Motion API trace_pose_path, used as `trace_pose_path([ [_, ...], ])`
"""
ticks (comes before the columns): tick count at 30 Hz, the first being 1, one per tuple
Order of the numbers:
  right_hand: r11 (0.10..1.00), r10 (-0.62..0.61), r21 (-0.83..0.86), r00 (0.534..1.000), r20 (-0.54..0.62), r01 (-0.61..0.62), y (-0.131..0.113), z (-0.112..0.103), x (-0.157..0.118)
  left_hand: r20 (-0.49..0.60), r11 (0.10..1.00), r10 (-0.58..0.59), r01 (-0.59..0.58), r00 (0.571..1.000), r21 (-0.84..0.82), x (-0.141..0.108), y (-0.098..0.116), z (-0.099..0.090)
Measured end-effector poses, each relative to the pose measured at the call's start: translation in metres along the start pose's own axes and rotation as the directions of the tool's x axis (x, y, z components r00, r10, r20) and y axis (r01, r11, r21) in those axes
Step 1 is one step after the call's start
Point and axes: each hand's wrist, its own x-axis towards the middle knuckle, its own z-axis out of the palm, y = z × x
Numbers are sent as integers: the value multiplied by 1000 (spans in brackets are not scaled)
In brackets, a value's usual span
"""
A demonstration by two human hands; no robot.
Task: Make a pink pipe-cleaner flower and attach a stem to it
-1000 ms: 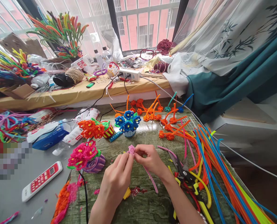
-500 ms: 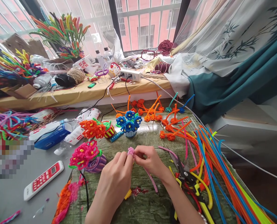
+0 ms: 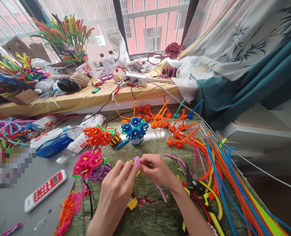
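A small pale-pink pipe-cleaner flower [image 3: 136, 160] is pinched between my two hands, above the wood-patterned table. My left hand [image 3: 119, 185] is closed at its left side, fingertips partly hidden behind the knuckles. On the other side, my right hand [image 3: 156, 167] grips it between thumb and index finger. A pink pipe-cleaner length [image 3: 161, 191] slants down below my right hand. Under my left wrist a yellow object [image 3: 132, 202] shows in part. Pliers-like cutters [image 3: 193, 183] with black and yellow handles lie right of my right hand.
Pots of pink [image 3: 90, 164], orange [image 3: 97, 136] and blue pipe-cleaner flowers [image 3: 135, 131] stand ahead. Orange flowers on stems [image 3: 160, 123] lie behind. Loose pipe cleaners [image 3: 231, 183] fill the right edge. A remote [image 3: 45, 190] lies left; a white cable [image 3: 201, 114] crosses at right.
My left hand has shifted slightly left and tilted, showing more of the yellow object below it. The pink flower remains between both hands, and my right hand is nearly still.
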Motion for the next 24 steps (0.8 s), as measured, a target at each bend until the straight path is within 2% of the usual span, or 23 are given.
trace_pose_path([
  [4,999,9,30,999,43,-11,-2,1,-1,-40,976,-171,163,985,-146,-5,-1,-1],
  [8,998,18,65,996,84,-24,-5,3,-2,-128,937,-278,240,952,-252,-7,1,4],
  [13,995,23,94,995,98,-32,-7,5,-2,-164,898,-370,307,914,-314,-8,4,9],
  [17,994,27,102,994,107,-38,-8,3,-3,-135,882,-391,329,910,-338,-7,0,6],
  [20,994,23,103,990,137,-37,-10,-1,-4,-68,854,-402,347,913,-388,-6,-4,3],
  [24,993,9,114,984,180,-30,-11,-4,-3,6,802,-452,409,892,-435,-3,-7,2],
])
